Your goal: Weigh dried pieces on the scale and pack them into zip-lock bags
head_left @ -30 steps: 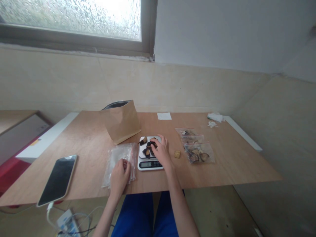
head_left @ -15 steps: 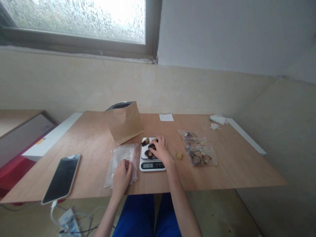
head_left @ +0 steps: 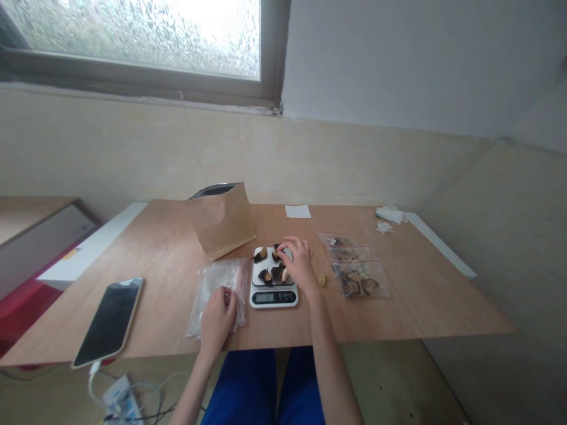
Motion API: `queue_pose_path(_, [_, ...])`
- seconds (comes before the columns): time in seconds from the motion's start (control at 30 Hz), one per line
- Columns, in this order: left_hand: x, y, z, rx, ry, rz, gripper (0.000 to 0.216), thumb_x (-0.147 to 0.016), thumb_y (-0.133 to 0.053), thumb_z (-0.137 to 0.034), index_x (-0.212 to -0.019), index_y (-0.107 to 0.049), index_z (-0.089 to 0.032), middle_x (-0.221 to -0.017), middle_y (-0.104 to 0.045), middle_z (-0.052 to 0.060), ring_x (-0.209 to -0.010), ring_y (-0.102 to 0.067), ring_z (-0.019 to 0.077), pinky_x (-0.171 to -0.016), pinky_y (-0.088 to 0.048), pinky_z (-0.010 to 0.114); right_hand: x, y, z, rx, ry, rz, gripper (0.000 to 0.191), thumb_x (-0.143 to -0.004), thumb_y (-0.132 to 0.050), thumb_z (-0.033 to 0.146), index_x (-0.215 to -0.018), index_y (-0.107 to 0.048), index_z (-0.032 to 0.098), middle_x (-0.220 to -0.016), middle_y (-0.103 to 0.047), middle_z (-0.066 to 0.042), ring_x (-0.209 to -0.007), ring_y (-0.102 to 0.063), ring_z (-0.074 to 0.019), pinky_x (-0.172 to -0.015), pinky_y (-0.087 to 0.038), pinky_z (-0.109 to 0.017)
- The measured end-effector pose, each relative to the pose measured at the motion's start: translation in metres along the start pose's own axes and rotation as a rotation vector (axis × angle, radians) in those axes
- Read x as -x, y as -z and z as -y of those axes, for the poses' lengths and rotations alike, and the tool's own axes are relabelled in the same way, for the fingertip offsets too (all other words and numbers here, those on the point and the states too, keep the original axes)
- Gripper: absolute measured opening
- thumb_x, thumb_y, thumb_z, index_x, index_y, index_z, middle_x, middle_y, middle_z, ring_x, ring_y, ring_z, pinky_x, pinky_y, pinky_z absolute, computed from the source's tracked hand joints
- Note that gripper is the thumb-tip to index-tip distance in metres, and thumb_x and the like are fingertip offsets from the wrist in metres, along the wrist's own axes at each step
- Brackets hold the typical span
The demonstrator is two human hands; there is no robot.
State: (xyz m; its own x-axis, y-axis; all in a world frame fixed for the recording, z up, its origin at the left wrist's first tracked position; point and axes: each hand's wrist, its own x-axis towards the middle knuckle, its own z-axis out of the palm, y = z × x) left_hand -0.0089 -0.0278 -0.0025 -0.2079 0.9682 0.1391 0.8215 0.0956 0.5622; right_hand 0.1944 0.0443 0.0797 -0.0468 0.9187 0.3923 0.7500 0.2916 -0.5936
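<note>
A white digital kitchen scale (head_left: 273,298) stands before me with several dried, dark-skinned pieces (head_left: 266,277) with tan insides on its plate. My right hand (head_left: 299,262) is over the plate's right side, thumb and forefinger closed at a dried dark-and-tan piece (head_left: 276,255) near the far edge. A pale elongated piece (head_left: 285,274) lies below that thumb. My left hand (head_left: 217,319), fingers curled in, rests on a stack of clear zip bags (head_left: 217,277) left of the scale; whatever it holds is hidden.
A brown paper pouch (head_left: 225,221) stands open behind the bags. Right of the scale are a small yellowish block (head_left: 322,280) and filled zip bags (head_left: 361,280). A phone (head_left: 110,321) on a cable lies at left. White paper (head_left: 298,211) and crumpled tissue (head_left: 390,215) lie farther back.
My right hand has shifted right and slightly away from me, uncovering more pieces on the scale plate. My left hand has stayed on the bags.
</note>
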Motion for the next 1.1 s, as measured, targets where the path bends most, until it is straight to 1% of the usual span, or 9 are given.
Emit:
queue_pose_path(0.17, [0.0,0.002,-0.002,-0.003,0.009,0.01,0.021,-0.086,-0.033,-0.035,-0.074,-0.045,-0.022,-0.068,-0.055,0.002,-0.067,-0.054,0.0186,-0.056,-0.033,0.027,0.009,0.01,-0.039,0.097,-0.13,-0.098,0.014,-0.085,-0.045,0.018,-0.083,-0.059,0.019,-0.094,-0.063,-0.006,-0.092,-0.049,-0.0217,-0.082,-0.032,-0.034])
queue_pose_path(0.3, [0.0,0.003,-0.002,0.004,0.001,0.008,0.023,-0.086,-0.033,-0.036,-0.075,-0.046,-0.021,-0.069,-0.056,0.002,-0.068,-0.055,0.0185,-0.056,-0.033,0.027,0.022,0.005,-0.073,0.268,-0.215,-0.069,0.016,-0.085,-0.043,0.016,-0.081,-0.058,0.018,-0.091,-0.061,-0.008,-0.089,-0.049,-0.0233,-0.079,-0.031,-0.034])
queue_pose_path(0.4, [0.0,0.002,-0.003,-0.001,0.0,0.005,0.022,-0.085,-0.034,-0.035,-0.074,-0.046,-0.021,-0.068,-0.056,0.002,-0.068,-0.055,0.0185,-0.057,-0.034,0.028,0.031,0.0,-0.086,0.331,-0.219,-0.008,0.017,-0.085,-0.042,0.017,-0.081,-0.059,0.018,-0.092,-0.061,-0.009,-0.091,-0.048,-0.024,-0.08,-0.032,-0.036])
queue_pose_path(0.5, [0.0,0.002,-0.003,-0.008,0.004,0.004,0.021,-0.085,-0.034,-0.035,-0.074,-0.046,-0.021,-0.068,-0.056,0.002,-0.068,-0.055,0.0184,-0.057,-0.034,0.028,0.04,-0.003,-0.089,0.348,-0.205,-0.01,0.017,-0.084,-0.044,0.019,-0.092,-0.059,0.017,-0.098,-0.059,-0.01,-0.094,-0.048,-0.0248,-0.082,-0.034,-0.037])
queue_pose_path(0.63, [0.001,0.002,-0.002,-0.003,0.001,0.002,0.021,-0.086,-0.034,-0.036,-0.075,-0.045,-0.021,-0.068,-0.056,0.001,-0.068,-0.055,0.0182,-0.058,-0.034,0.028,0.06,-0.006,-0.087,0.381,-0.206,-0.084,0.028,-0.082,-0.045,0.017,-0.108,-0.054,0.012,-0.105,-0.056,-0.014,-0.097,-0.047,-0.0266,-0.085,-0.036,-0.039])
queue_pose_path(0.77, [0.001,0.001,-0.001,0.007,-0.001,-0.001,0.021,-0.086,-0.034,-0.036,-0.075,-0.046,-0.021,-0.069,-0.056,0.001,-0.068,-0.055,0.0182,-0.057,-0.034,0.027,0.08,-0.013,-0.091,0.38,-0.235,-0.103,0.028,-0.08,-0.043,0.014,-0.103,-0.056,0.01,-0.1,-0.057,-0.016,-0.095,-0.048,-0.0284,-0.085,-0.037,-0.043])
queue_pose_path(0.87, [0.001,0.002,-0.002,0.014,-0.006,0.001,0.02,-0.085,-0.035,-0.035,-0.075,-0.046,-0.021,-0.069,-0.056,0.001,-0.068,-0.055,0.0182,-0.057,-0.034,0.028,0.087,-0.017,-0.096,0.285,-0.25,-0.13,0.026,-0.079,-0.04,0.013,-0.097,-0.057,0.011,-0.096,-0.058,-0.015,-0.094,-0.05,-0.0274,-0.085,-0.039,-0.043])
queue_pose_path(1.0, [0.0,0.003,-0.003,0.013,0.0,0.007,0.02,-0.085,-0.034,-0.035,-0.074,-0.045,-0.022,-0.069,-0.055,0.002,-0.069,-0.055,0.0188,-0.058,-0.034,0.028,0.082,-0.014,-0.092,0.139,-0.268,-0.175,0.03,-0.073,-0.037,0.008,-0.095,-0.057,0.015,-0.096,-0.061,-0.013,-0.093,-0.055,-0.025,-0.084,-0.042,-0.04])
queue_pose_path(1.1, [0.0,0.004,-0.004,0.009,0.007,0.022,0.02,-0.085,-0.034,-0.035,-0.075,-0.045,-0.022,-0.069,-0.055,0.002,-0.07,-0.055,0.0196,-0.058,-0.034,0.028,0.069,-0.009,-0.076,-0.006,-0.29,-0.216,0.031,-0.072,-0.037,0.008,-0.095,-0.057,0.015,-0.097,-0.062,-0.013,-0.094,-0.057,-0.0237,-0.084,-0.044,-0.038])
